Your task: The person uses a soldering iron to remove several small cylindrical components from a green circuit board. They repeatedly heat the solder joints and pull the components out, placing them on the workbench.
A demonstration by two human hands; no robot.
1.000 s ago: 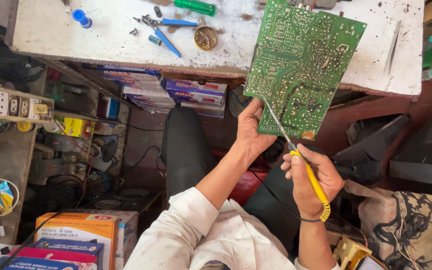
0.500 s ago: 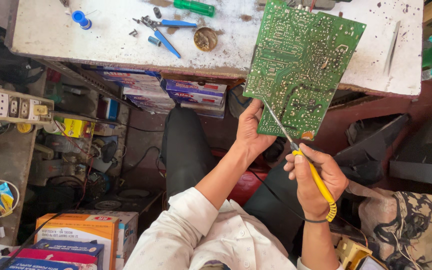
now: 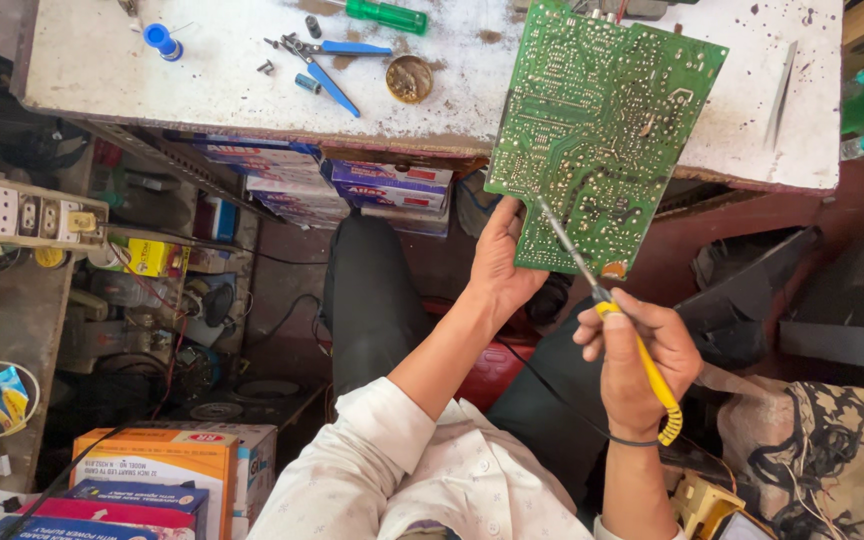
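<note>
At bench edge | hands: left (image 3: 504,262) grips circuit board (image 3: 602,125); right (image 3: 642,360) grips soldering iron (image 3: 607,310) | cutters (image 3: 327,62) behind

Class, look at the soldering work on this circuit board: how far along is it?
Done: the green circuit board is lifted off the white table, solder side up. In hand: the left hand grips its lower edge while the right hand puts the yellow soldering iron tip on it. Left: whether any joint is finished cannot be seen.
</note>
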